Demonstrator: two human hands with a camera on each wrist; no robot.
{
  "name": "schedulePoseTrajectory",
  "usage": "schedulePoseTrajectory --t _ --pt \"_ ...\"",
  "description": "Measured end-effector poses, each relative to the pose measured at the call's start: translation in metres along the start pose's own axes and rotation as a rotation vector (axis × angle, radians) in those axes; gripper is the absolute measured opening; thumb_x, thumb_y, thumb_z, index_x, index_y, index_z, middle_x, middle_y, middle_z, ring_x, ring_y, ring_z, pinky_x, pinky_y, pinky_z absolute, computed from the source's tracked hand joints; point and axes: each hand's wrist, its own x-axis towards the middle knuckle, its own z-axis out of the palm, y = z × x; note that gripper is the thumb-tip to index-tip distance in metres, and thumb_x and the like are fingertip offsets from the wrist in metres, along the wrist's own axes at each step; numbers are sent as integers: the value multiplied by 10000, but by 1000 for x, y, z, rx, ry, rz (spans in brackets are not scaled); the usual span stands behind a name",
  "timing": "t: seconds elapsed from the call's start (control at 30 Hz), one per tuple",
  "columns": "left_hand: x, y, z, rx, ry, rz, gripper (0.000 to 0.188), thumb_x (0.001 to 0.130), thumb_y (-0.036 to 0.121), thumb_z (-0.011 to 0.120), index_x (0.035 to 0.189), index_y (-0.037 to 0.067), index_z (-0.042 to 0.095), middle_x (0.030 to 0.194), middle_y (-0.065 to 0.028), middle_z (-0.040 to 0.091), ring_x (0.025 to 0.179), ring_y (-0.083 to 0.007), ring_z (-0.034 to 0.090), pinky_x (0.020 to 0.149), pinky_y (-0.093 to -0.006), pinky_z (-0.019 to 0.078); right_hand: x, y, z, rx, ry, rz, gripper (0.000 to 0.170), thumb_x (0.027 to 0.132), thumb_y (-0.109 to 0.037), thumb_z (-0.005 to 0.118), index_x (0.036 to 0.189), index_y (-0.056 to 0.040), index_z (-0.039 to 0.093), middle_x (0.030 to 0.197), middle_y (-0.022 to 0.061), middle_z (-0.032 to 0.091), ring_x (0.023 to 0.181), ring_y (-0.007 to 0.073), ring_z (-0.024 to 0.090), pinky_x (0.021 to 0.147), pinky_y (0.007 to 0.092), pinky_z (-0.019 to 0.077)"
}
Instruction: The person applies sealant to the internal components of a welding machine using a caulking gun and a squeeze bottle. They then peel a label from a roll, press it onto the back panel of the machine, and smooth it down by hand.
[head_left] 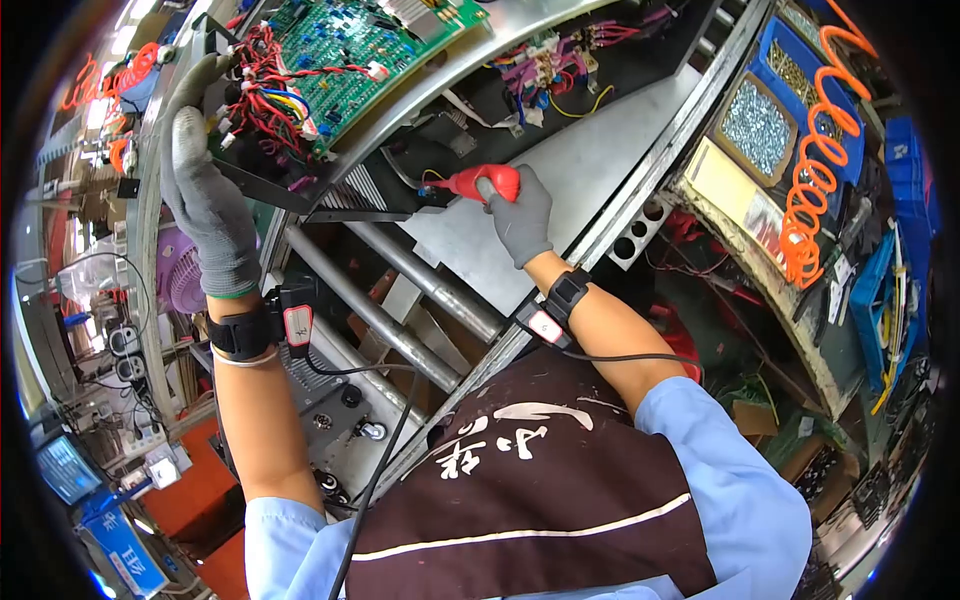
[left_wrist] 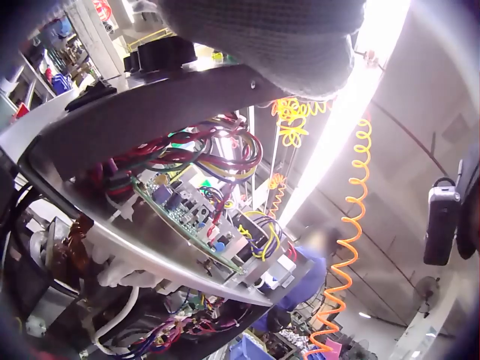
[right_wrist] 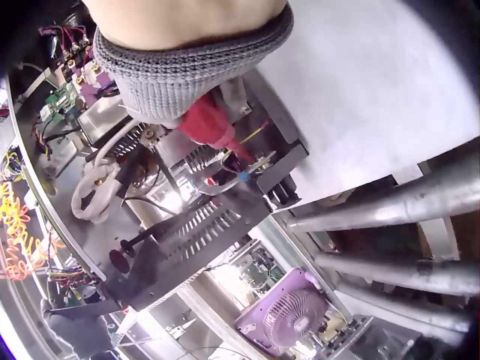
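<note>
Red-handled tool (head_left: 468, 183) lies gripped inside the right fingers (head_left: 486, 189), the left fingers (head_left: 188, 140) outstretched.

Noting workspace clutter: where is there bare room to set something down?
The pale metal sheet is bare between the right hand and the rail, and again toward the metal tubes. Crowded: the circuit board and tangled wires beside the left hand.

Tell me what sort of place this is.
Probably an electronics assembly or repair workshop: there's a flat green circuit board, a pile of small silvery metal fasteners, and a coiled orange hose.
</note>
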Motion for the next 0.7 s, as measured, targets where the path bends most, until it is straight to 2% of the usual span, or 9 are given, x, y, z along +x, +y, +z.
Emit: schedulePoseTrajectory --t 0.07,0.13,0.27,0.3,0.47,0.53,0.57,0.63,0.7 --pt "4 2 6 -6 5 11 462 950 274 305 1188 -35 552 1172 -132 583 1102 -213 534 982 -338 370 2 -5 -4 -39 17 -11 245 800 -153 713 862 12 542 710 70 594 561 104 577 514 250 478" --pt "6 5 10 16 1 34 453 955 244 287 1181 -48 550 1157 -143 587 1097 -219 535 1008 -353 359 3 -14 -7 -19 17 73 294 726 -231 743 811 -21 555 691 165 574 628 303 570 605 362 462" --pt "12 2 14 18 -11 47 456 955 270 305 1149 -39 577 1126 -137 598 1075 -213 537 988 -337 365 8 -16 -7 -8 56 44 287 720 -233 746 799 -28 561 687 161 582 630 310 577 604 369 464" --pt "16 -2 12 62 -39 75 504 940 342 329 1200 -31 548 1168 -146 580 1113 -222 518 988 -341 360 9 -16 -8 -9 66 54 284 717 -231 748 803 -33 563 690 160 584 634 311 579 607 368 466" --pt "18 -6 12 82 -47 90 497 943 330 324 1189 -36 554 1161 -144 584 1108 -219 516 998 -340 342 10 -7 -15 -80 81 79 280 705 -229 755 826 -50 577 719 160 594 673 309 595 640 367 469" --pt "21 -8 15 95 -43 102 493 944 325 323 1184 -37 558 1157 -142 586 1104 -217 517 1000 -339 339 10 -7 -19 -35 161 79 266 740 -207 737 847 -28 573 721 144 609 613 271 612 571 345 488" --pt "23 -9 18 101 -25 145 467 951 306 318 1153 -23 582 1122 -125 600 1053 -205 532 955 -331 366 11 -7 -23 -37 168 78 266 740 -207 737 847 -28 573 721 144 609 613 271 612 571 345 488" --pt "25 -12 20 97 -12 192 447 958 287 313 1122 -8 606 1088 -108 614 1001 -193 546 911 -322 393 10 -31 -34 341 196 320 230 814 -149 680 906 18 552 763 104 602 536 171 605 453 268 501" --pt "29 -13 21 108 -32 152 446 962 287 309 1131 -9 598 1089 -111 612 997 -191 548 913 -324 392 10 -32 -45 432 223 373 235 817 -153 673 926 16 551 771 110 605 530 179 604 448 272 504"
